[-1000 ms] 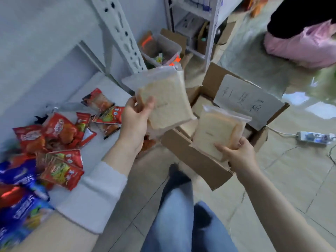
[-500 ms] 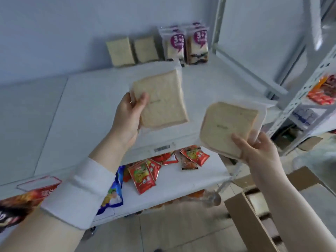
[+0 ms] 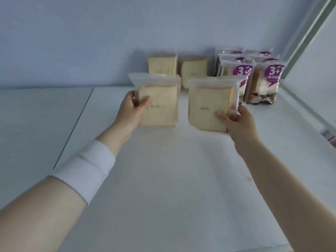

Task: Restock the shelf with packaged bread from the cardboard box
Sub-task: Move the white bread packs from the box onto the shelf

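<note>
The white shelf [image 3: 172, 188] fills most of my view, with a pale wall [image 3: 109, 33] closing it at the back and a metal upright [image 3: 309, 33] slanting along the right side. A seam divides the shelf board on the left.

At the back right, against the wall, stands a group of purple-labelled packs [image 3: 263, 82], upright and in rows. To their left, two plain bread packs [image 3: 162, 65] [image 3: 194, 71] stand upright at the wall, side by side.

In front of those I hold two more packaged slices, upright and apart from each other. The left bread pack [image 3: 160, 104] sits before the left-hand rear one; the right bread pack [image 3: 209, 108] is tilted slightly and overlaps the purple-labelled group. I cannot tell whether their lower edges touch the shelf.

My left hand [image 3: 130, 111] grasps its pack at the left edge, thumb on the front. My right hand [image 3: 238, 122] pinches its pack at the lower right corner. A white wristband [image 3: 87, 168] circles my left forearm.
</note>
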`<state>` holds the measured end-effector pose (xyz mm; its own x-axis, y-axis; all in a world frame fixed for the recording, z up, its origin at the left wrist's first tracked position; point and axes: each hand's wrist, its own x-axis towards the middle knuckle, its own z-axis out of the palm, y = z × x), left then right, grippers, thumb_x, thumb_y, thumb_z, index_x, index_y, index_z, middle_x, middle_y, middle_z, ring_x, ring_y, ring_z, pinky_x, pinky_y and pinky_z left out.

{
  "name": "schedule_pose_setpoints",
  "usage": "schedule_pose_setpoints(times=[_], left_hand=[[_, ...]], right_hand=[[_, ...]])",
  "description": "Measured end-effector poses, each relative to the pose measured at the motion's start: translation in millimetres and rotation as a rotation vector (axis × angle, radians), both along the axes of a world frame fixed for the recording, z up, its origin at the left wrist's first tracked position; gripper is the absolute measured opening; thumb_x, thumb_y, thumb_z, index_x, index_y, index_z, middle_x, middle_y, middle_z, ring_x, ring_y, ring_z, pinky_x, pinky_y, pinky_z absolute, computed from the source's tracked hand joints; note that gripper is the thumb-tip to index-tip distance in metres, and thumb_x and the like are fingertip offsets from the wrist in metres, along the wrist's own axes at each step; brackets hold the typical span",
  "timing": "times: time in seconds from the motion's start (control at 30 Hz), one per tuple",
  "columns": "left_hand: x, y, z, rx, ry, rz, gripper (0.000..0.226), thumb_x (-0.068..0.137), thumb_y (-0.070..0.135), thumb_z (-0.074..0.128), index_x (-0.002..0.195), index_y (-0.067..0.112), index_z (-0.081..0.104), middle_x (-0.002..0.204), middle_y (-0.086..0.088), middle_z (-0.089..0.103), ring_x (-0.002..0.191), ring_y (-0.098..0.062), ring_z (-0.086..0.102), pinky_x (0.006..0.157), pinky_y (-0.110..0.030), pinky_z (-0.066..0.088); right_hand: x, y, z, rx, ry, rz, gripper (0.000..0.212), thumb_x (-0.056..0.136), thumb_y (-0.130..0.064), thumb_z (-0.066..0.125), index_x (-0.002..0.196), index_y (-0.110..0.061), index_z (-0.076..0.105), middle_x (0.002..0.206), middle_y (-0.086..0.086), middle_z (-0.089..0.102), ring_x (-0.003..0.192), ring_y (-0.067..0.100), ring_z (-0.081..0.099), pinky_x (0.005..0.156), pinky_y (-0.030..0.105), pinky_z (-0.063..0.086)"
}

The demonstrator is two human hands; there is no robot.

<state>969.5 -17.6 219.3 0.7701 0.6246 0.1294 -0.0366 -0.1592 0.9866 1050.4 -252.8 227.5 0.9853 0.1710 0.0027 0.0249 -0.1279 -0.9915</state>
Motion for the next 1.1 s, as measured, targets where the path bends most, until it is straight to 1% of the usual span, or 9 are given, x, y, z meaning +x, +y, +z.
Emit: schedule_pose_setpoints(times=[0.17,0.27,0.43,0.5,0.6,0.73,0.83,0.93,1.1], left_hand=[[76,32,-3,0.106,0.008,0.103,0.033,0.092,0.019,0.056,0.12,0.004,0.052,0.104,-0.001,0.059,0.09,-0.012,0.058,0.073,-0.017,0.046],[113,42,-7,0.139,0.002,0.163,0.031,0.092,0.019,0.056,0.119,0.005,0.051,0.098,0.001,0.058,0.08,-0.008,0.056,0.065,-0.013,0.043],[144,46,-16,0.235,-0.013,0.267,0.04,0.091,0.017,0.057,0.127,0.006,0.047,0.109,0.004,0.054,0.098,-0.006,0.052,0.073,0.002,0.039],[149,46,-19,0.312,-0.037,0.307,0.045,0.09,0.016,0.059,0.131,0.005,0.044,0.116,-0.001,0.052,0.107,-0.011,0.05,0.089,-0.005,0.04],[153,41,-25,0.434,0.008,0.403,0.05,0.089,0.015,0.058,0.134,0.003,0.04,0.123,-0.017,0.046,0.118,-0.028,0.043,0.105,-0.032,0.034],[155,33,-30,0.435,0.047,0.397,0.059,0.094,0.015,0.051,0.144,0.003,0.023,0.139,-0.015,0.035,0.132,-0.024,0.032,0.104,-0.016,0.017],[150,29,-29,0.453,0.118,0.353,0.073,0.093,0.017,0.052,0.147,0.001,0.005,0.15,-0.016,0.023,0.141,-0.027,0.019,0.114,-0.026,0.009],[136,21,-21,0.461,0.235,0.339,0.086,0.091,0.027,0.055,0.147,0.003,-0.005,0.156,-0.017,0.007,0.145,-0.029,0.007,0.116,-0.034,0.002],[88,-3,0,0.949,0.369,0.133,0.08,0.092,0.025,0.052,0.148,0.005,-0.001,0.157,-0.018,0.004,0.145,-0.032,0.01,0.116,-0.038,0.011]], right_hand=[[80,57,-5,-0.108,-0.118,0.004,0.029,0.088,-0.019,0.061,0.108,-0.01,0.042,0.085,-0.005,0.049,0.088,0.018,0.047,0.075,0.028,0.039],[112,83,-10,-0.186,-0.243,0.001,0.042,0.091,-0.016,0.056,0.124,-0.006,0.034,0.112,0.0,0.047,0.099,0.015,0.044,0.083,0.025,0.035],[138,107,-30,-0.335,-0.36,-0.055,0.06,0.089,-0.005,0.054,0.14,-0.001,0.022,0.141,0.009,0.036,0.132,0.023,0.034,0.108,0.027,0.025],[142,113,-36,-0.402,-0.364,-0.098,0.07,0.09,-0.008,0.054,0.147,-0.004,0.014,0.149,0.012,0.025,0.141,0.025,0.02,0.114,0.027,0.011],[141,121,-42,-0.468,-0.392,-0.156,0.077,0.093,-0.009,0.049,0.149,-0.009,-0.003,0.153,0.012,0.013,0.143,0.026,0.01,0.11,0.024,0.001],[138,129,-51,-0.612,-0.533,-0.177,0.071,0.09,0.006,0.035,0.15,-0.007,-0.001,0.156,0.016,0.003,0.142,0.032,0.008,0.111,0.029,0.002],[132,128,-49,-0.717,-0.554,-0.15,0.072,0.087,0.008,0.033,0.15,-0.008,0.0,0.156,0.02,-0.011,0.144,0.035,-0.005,0.115,0.035,-0.004],[120,116,-45,-0.857,-0.688,-0.061,0.074,0.087,0.0,0.048,0.149,-0.005,0.007,0.155,0.025,-0.008,0.144,0.041,-0.006,0.117,0.04,-0.002],[71,79,-19,-1.076,-0.753,0.169,0.065,0.093,-0.011,0.045,0.15,-0.01,0.014,0.158,0.015,-0.004,0.146,0.032,-0.008,0.118,0.041,0.001]])
